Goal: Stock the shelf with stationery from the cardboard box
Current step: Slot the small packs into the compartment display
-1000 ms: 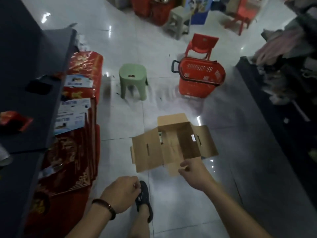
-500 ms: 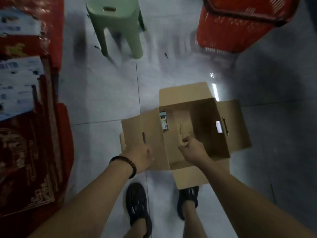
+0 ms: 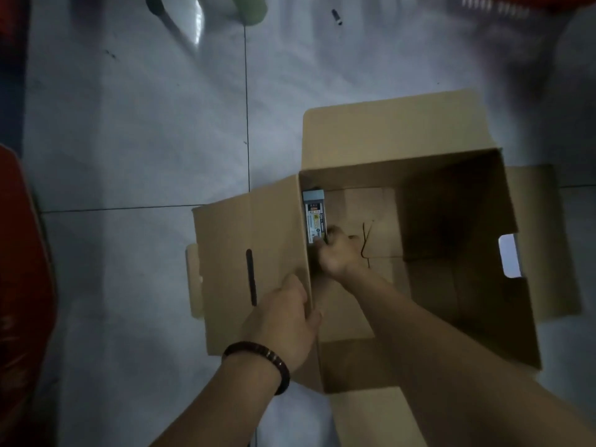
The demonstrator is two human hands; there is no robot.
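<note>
An open cardboard box (image 3: 461, 175) stands on the tiled floor with its flaps spread outward. One slim stationery pack (image 3: 314, 217) with a printed label leans against the inside of the left wall. My right hand (image 3: 338, 254) is down inside the box, its fingers curled round the pack's near end. At the box's left wall, my left hand (image 3: 283, 321), with a dark bead bracelet on the wrist, grips the top edge beside the left flap. The shelf is out of view.
A green stool's leg (image 3: 250, 9) shows at the top edge. Red packaged goods (image 3: 22, 285) line the left side. A blurred red basket (image 3: 516, 4) sits at the top right. Grey floor tiles surround the box.
The view has dropped from the aisle to straight over the box. My right hand went down inside to the pack at the left wall. My left hand moved onto the box's left edge.
</note>
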